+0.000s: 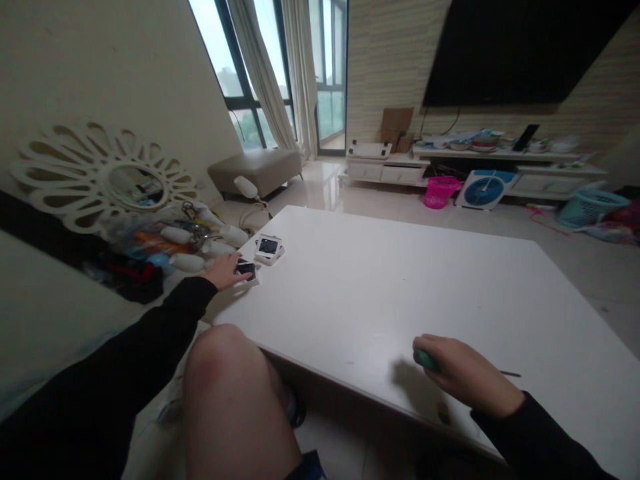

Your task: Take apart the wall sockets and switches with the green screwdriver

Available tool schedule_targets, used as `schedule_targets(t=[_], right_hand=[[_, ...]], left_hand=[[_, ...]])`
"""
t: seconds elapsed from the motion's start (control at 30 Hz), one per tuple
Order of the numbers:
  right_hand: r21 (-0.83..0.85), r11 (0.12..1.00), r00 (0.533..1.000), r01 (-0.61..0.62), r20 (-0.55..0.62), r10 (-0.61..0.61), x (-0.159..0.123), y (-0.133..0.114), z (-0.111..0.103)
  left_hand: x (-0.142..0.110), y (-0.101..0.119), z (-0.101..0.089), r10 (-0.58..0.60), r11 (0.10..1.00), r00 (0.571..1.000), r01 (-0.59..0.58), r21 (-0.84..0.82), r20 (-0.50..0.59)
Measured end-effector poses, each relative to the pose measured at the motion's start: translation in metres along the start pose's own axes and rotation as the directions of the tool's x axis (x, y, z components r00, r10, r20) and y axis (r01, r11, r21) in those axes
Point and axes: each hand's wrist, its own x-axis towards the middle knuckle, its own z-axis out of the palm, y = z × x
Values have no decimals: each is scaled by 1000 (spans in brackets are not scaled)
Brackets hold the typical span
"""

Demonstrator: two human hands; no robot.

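My left hand [226, 271] reaches out to the near left corner of the white table [400, 280], its fingers lying on a small white box with a dark top [246, 271]. Just beyond it sits a second small white box with a dark face [269, 248]. My right hand [463, 373] rests on the table near its front edge, fingers curled round a green-handled tool [426, 361]. The tool's thin dark shaft [510, 374] pokes out to the right of the hand. My bare knee [230, 380] is raised between the arms.
A heap of white cylinders, keys and coloured items [175, 243] lies left of the table beside a round ornate mirror [100, 177]. Beyond are a beige bench [255, 168], a pink basket [440, 191], a blue fan [484, 189] and a low TV cabinet [450, 163].
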Motion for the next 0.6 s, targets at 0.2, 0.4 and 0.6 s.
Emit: schedule_targets(t=[0.2, 0.4, 0.6], right_hand=[[-9, 1000, 1000, 6, -4, -6, 1, 2, 1], [-22, 1000, 1000, 7, -10, -8, 1, 4, 4], [-30, 1000, 1000, 0, 12, 0, -4, 4, 6]], left_hand=[[26, 29, 1, 38, 998, 996, -35, 49, -75], [57, 70, 14, 23, 999, 999, -22, 29, -30], [71, 123, 38, -7, 1000, 1000, 7, 6, 13]])
